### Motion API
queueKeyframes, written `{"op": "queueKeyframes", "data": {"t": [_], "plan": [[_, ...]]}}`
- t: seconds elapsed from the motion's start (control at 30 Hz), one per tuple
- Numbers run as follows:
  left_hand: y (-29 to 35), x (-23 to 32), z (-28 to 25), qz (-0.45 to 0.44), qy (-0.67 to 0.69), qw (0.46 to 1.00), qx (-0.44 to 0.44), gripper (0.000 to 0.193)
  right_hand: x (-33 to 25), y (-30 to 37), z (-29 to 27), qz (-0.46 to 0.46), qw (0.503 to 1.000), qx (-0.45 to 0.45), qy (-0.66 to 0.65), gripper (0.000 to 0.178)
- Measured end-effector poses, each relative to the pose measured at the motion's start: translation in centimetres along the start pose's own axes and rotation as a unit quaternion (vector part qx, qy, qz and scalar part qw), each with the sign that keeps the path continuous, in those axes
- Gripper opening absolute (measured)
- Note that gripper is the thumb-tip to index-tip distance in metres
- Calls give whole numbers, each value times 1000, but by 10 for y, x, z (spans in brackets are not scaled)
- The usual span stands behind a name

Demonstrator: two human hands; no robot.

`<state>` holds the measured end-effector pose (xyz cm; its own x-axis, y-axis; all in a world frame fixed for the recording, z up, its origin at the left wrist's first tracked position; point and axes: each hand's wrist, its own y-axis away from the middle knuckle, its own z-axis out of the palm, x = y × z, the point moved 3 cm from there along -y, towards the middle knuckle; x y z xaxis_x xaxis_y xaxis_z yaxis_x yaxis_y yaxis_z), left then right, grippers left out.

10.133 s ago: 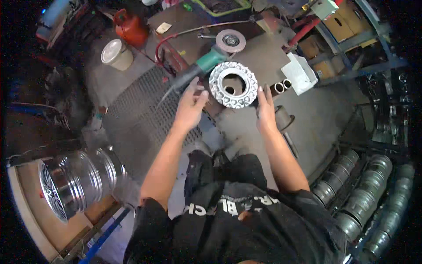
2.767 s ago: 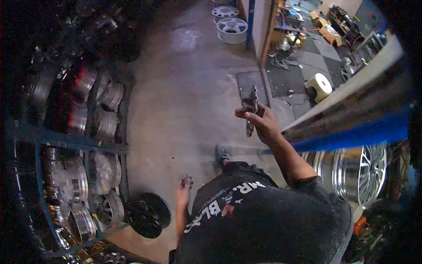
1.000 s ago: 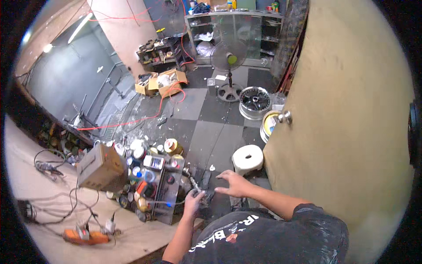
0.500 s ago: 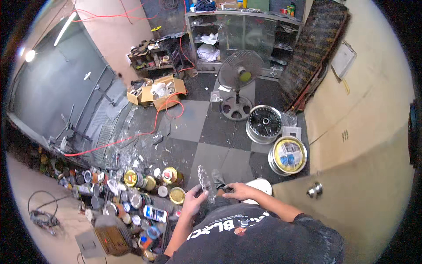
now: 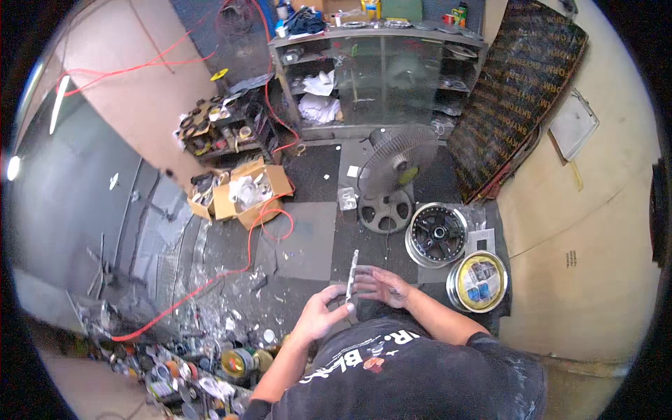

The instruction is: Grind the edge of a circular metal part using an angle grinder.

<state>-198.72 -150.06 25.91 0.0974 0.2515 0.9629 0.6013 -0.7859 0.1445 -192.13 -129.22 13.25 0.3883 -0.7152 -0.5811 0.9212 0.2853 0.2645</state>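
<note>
My left hand (image 5: 323,315) pinches a thin, whitish, speckled piece (image 5: 353,271) by its lower end, in front of my chest. It stands nearly upright and shows edge-on as a narrow strip; its exact kind is unclear. Just right of it is my right hand (image 5: 387,288), fingers stretched out and apart, palm turned toward the piece. Whether those fingertips touch it I cannot tell. Nothing shows in the right hand.
Ahead on the checkered floor stand a fan (image 5: 396,168), a black-centred wheel rim (image 5: 438,234) and a second rim (image 5: 478,281) covered with yellow and paper. Cardboard boxes (image 5: 241,199) and a red hose (image 5: 199,285) lie left. Several cans (image 5: 236,362) crowd the lower left.
My view has shifted forward. Both hands have come up, and the right has moved in beside the piece with its fingers spread. The piece has turned from its clear, broad side to edge-on.
</note>
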Motion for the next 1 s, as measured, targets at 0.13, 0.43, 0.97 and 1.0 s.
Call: {"op": "queueKeyframes", "data": {"t": [0.13,0.43,0.97,1.0], "plan": [[-79,-25,-63,-54,173,983,31,42,-42,-109,-8,20,992,-47,-114,63],[-227,-67,-246,-34,236,917,319,60,-215,-356,-14,22,974,52,221,75],[-550,-62,-468,-65,51,996,-16,55,-368,-614,-82,-45,988,146,-1,63],[-579,-62,-478,-61,125,990,-37,63,-381,-629,-85,-66,983,169,-27,67]]}}
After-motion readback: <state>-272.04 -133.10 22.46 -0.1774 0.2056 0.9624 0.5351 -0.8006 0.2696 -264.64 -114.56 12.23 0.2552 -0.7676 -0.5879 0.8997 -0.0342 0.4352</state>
